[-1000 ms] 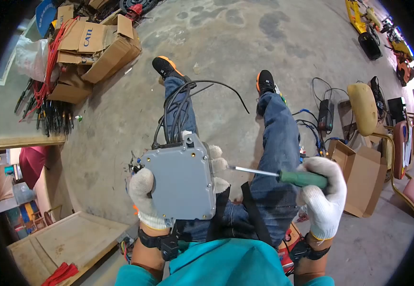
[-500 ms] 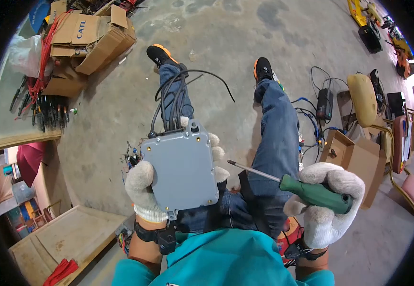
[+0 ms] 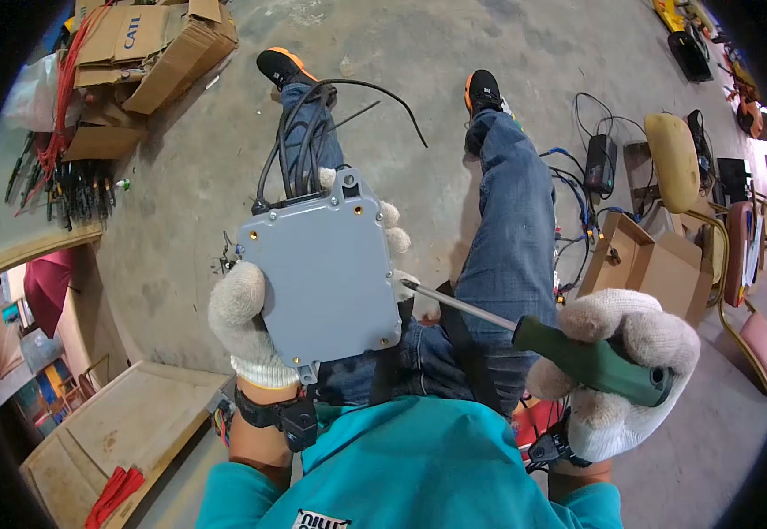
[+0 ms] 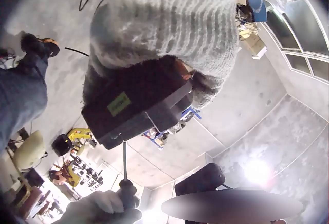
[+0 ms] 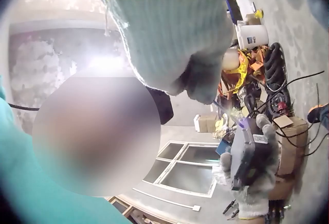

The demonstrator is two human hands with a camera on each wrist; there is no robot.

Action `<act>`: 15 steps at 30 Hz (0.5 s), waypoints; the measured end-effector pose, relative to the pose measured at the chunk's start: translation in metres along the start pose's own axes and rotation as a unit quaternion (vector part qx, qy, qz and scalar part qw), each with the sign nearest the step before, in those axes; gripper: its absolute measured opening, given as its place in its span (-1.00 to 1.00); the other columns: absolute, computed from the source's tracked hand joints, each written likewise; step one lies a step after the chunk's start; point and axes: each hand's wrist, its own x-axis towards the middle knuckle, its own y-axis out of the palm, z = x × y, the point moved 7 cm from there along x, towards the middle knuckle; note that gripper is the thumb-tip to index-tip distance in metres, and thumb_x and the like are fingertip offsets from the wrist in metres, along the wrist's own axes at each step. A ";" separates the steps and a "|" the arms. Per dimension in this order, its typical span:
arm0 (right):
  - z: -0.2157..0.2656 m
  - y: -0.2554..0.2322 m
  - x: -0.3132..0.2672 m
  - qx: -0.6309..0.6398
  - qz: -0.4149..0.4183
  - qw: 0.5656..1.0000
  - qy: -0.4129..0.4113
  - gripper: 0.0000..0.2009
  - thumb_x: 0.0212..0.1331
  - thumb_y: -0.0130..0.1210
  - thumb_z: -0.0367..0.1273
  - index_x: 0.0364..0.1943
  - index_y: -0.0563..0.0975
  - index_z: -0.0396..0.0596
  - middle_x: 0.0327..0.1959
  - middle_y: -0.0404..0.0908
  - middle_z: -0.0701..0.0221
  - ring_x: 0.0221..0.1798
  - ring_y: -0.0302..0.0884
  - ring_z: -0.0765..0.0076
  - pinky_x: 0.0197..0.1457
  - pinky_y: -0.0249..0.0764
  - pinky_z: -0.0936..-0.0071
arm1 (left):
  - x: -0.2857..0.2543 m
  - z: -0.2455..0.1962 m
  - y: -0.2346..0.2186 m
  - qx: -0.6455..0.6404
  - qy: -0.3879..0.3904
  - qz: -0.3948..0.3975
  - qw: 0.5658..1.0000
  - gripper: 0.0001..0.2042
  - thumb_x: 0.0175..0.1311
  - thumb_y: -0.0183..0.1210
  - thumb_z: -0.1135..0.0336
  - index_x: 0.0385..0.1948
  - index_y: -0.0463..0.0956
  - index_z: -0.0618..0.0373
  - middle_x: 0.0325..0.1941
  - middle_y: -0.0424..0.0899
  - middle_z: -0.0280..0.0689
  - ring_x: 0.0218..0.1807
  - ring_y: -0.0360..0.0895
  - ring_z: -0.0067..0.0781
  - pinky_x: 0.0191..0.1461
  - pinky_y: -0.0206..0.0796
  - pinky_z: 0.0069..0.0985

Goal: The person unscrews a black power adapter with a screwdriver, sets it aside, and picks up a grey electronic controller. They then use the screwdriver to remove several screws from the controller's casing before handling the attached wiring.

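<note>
In the head view my gloved left hand (image 3: 244,313) grips a flat grey metal box (image 3: 330,278), thumb on its left side and fingers showing past the right edge. Screws dot the box's rim. Black cables (image 3: 293,150) loop out from its far edge. My gloved right hand (image 3: 665,344) holds a screwdriver (image 3: 591,361) by its green handle, the shaft pointing left. Its tip lies close to the box's right edge, overlapping the left fingers in this view. The left wrist view shows the box's dark underside (image 4: 133,111) with a yellowish label.
An open cardboard box (image 3: 639,264) and a black power adapter (image 3: 601,165) lie on the floor at right, near a chair (image 3: 736,282). Larger cartons (image 3: 149,57) and red cables stand at far left. A wooden board (image 3: 127,432) with a red cloth is at lower left.
The grey box has shifted left and toward the body in the head view. The screwdriver has turned, its handle now lower right and its tip angled up to the left.
</note>
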 end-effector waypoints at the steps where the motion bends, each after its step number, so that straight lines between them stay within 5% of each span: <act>1: 0.000 0.000 0.001 -0.001 0.000 1.000 0.002 -0.30 -0.01 0.55 0.02 0.09 0.44 -0.03 -0.06 0.57 0.16 -0.04 0.63 0.20 -0.05 0.68 0.35 | -0.001 -0.001 0.000 0.007 0.008 -0.007 1.000 0.05 -0.04 0.38 -0.14 0.47 0.17 0.34 0.42 0.35 0.29 0.39 0.41 0.36 0.37 0.43 0.12; 4: 0.004 0.005 0.003 0.014 0.032 0.999 -0.016 -0.32 -0.01 0.55 0.00 0.09 0.45 -0.03 -0.07 0.57 0.17 -0.04 0.63 0.21 -0.05 0.68 0.35 | -0.001 -0.001 -0.001 0.017 0.013 -0.011 1.000 0.05 -0.04 0.37 -0.15 0.47 0.17 0.38 0.42 0.35 0.29 0.39 0.42 0.36 0.38 0.43 0.10; 6: -0.007 -0.002 -0.002 0.026 0.004 0.998 0.056 -0.31 -0.02 0.56 0.00 0.10 0.46 -0.03 -0.07 0.57 0.16 -0.04 0.63 0.21 -0.05 0.69 0.36 | 0.001 -0.001 -0.002 0.019 0.011 -0.007 1.000 0.05 -0.03 0.36 -0.15 0.47 0.17 0.37 0.41 0.36 0.29 0.38 0.43 0.36 0.38 0.42 0.10; 7: -0.007 -0.001 0.000 0.025 0.005 0.998 0.057 -0.31 -0.02 0.56 0.00 0.10 0.46 -0.03 -0.07 0.57 0.16 -0.04 0.63 0.21 -0.05 0.69 0.36 | 0.002 0.000 -0.003 0.025 0.014 0.010 1.000 0.07 -0.01 0.37 -0.24 0.46 0.17 0.36 0.41 0.34 0.29 0.36 0.45 0.33 0.28 0.45 0.23; 10: 0.008 0.014 0.005 0.091 0.072 0.993 -0.020 -0.27 -0.06 0.57 0.02 0.12 0.45 -0.03 -0.05 0.58 0.15 -0.02 0.64 0.21 -0.04 0.70 0.36 | 0.002 -0.001 -0.002 0.029 0.021 0.018 0.999 0.09 0.02 0.37 -0.33 0.45 0.16 0.37 0.40 0.32 0.29 0.32 0.47 0.32 0.18 0.50 0.36; 15: -0.013 -0.005 -0.013 0.056 -0.011 0.984 0.169 -0.25 -0.08 0.58 0.02 0.14 0.47 -0.04 0.02 0.59 0.21 0.03 0.66 0.22 0.07 0.70 0.28 | 0.003 0.001 -0.001 0.016 0.038 0.013 0.999 0.09 0.03 0.35 -0.32 0.45 0.16 0.40 0.40 0.31 0.30 0.31 0.48 0.34 0.15 0.53 0.32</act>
